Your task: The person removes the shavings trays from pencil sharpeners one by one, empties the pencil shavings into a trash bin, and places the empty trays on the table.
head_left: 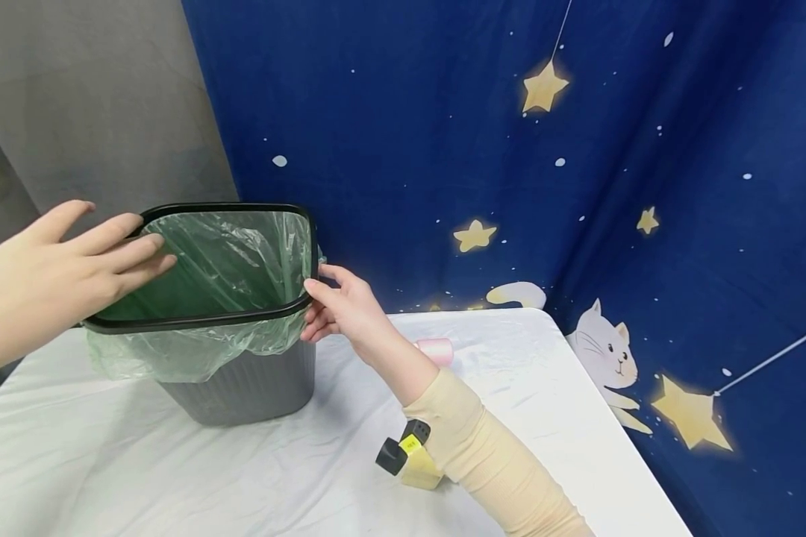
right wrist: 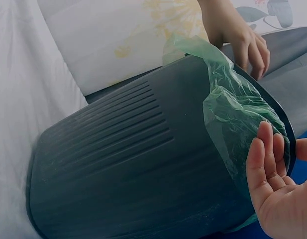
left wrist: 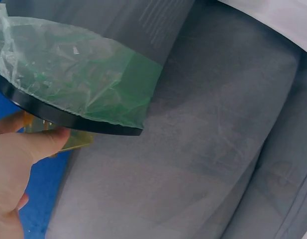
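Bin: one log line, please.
bin: green liner inside, edge hanging outside | left hand: holds yellow item by rim | right hand: grips rim

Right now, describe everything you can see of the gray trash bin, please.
The gray trash bin stands upright on the white-covered table. It looks plastic, with a ribbed wall and black rim. A thin, translucent green bag lines it and hangs outside below the rim. The right hand grips the rim's right side; the left hand reaches over the left, contact unclear.

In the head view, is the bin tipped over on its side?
No, the bin stands upright on the white table, its black rim at the top.
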